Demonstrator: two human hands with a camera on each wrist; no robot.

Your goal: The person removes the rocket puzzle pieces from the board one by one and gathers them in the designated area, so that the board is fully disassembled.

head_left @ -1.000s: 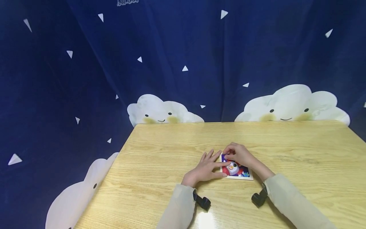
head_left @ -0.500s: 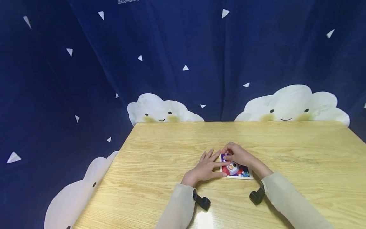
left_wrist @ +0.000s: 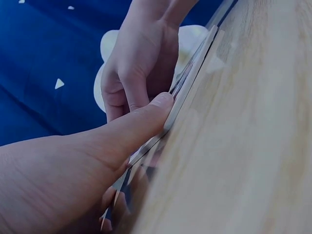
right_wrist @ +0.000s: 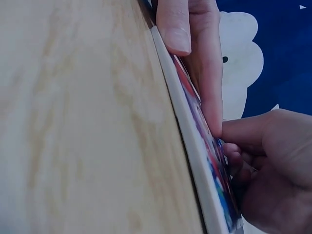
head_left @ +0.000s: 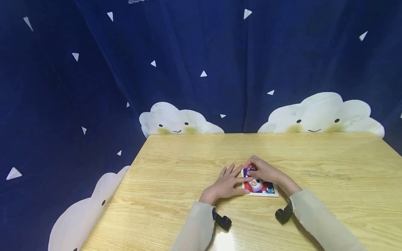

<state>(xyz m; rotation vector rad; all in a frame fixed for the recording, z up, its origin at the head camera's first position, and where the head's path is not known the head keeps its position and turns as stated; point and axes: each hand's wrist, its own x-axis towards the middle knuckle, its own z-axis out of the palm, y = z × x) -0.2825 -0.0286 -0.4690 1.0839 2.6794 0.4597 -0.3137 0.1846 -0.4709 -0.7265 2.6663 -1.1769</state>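
Observation:
A small picture board (head_left: 261, 188) with a pale rim lies on the table, printed with a white round-faced character with an orange nose, in red and blue. My left hand (head_left: 223, 186) is spread flat, its index finger across the picture and its thumb on the near edge. The other fingers reach toward the board's far-left corner. My right hand (head_left: 262, 170) bends over the board's far part with curled fingers, thumb and fingertips close together on the picture. In the right wrist view, the right hand's fingers (right_wrist: 234, 158) bunch at the board's surface; I cannot tell what is between them.
The wooden table (head_left: 176, 157) stretches around the board. Behind it hangs a dark blue curtain (head_left: 188, 45) with white triangles and smiling clouds. Black cameras (head_left: 223, 223) are strapped to both wrists, near the pale sleeves.
Both hands stay at the board in nearly the same pose. The right hand and wrist shift very slightly; the board stays in place.

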